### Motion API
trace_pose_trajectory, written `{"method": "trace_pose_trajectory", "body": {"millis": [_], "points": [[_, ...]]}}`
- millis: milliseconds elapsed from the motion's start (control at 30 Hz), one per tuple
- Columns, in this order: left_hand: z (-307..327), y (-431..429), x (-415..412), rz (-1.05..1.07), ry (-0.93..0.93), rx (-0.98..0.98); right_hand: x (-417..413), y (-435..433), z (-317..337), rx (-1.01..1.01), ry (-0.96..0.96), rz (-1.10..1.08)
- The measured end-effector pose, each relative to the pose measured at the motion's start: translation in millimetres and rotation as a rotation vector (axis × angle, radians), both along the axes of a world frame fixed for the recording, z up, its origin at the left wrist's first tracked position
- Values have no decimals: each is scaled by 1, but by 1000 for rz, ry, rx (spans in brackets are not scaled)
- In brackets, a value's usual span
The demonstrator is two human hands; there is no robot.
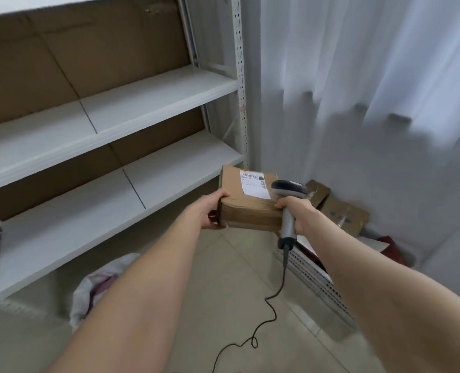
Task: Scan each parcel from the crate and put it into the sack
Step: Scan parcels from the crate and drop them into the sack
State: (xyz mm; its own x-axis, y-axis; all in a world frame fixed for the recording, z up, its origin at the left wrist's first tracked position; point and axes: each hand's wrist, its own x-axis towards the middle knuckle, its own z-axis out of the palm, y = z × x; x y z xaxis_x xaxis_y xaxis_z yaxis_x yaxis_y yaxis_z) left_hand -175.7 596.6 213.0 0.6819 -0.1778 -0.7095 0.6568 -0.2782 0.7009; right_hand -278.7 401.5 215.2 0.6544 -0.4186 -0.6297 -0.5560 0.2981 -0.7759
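Forearms (132, 292) reach mid-frame: left hand (212, 211) clamps the cardboard parcel (247, 205) by its edge, right hand (296, 214) grips the barcode scanner (288, 189) beside its label (253, 183). Scanning step, I judge; next, lower it into the sack (89, 286), lower left

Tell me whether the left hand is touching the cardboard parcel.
Touching. The head view shows the left hand gripping the parcel at its left end, thumb on the top face, fingers curled beneath.

Faced white metal shelves (153, 87) across the left of the frame, backed with brown cardboard (102, 49), held by a perforated upright (241, 76) near top centre. Met white curtains (371, 76) filling the right, bright with daylight at upper right. Looked down on pale floor tiles (223, 292) below.
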Motion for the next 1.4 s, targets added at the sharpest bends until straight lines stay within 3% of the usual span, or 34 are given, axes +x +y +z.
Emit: {"method": "trace_pose_trajectory", "body": {"millis": [300,733,1033,1400], "points": [[-19,171,-5,181,-59,-14,28,156,-10,-29,26,146],[-70,488,12,419,-9,15,91,472,-79,45,80,287],[-159,547,45,547,42,56,159,546,-171,-15,175,321],[-361,594,114,673,171,41,245,596,-376,-82,249,355]]}}
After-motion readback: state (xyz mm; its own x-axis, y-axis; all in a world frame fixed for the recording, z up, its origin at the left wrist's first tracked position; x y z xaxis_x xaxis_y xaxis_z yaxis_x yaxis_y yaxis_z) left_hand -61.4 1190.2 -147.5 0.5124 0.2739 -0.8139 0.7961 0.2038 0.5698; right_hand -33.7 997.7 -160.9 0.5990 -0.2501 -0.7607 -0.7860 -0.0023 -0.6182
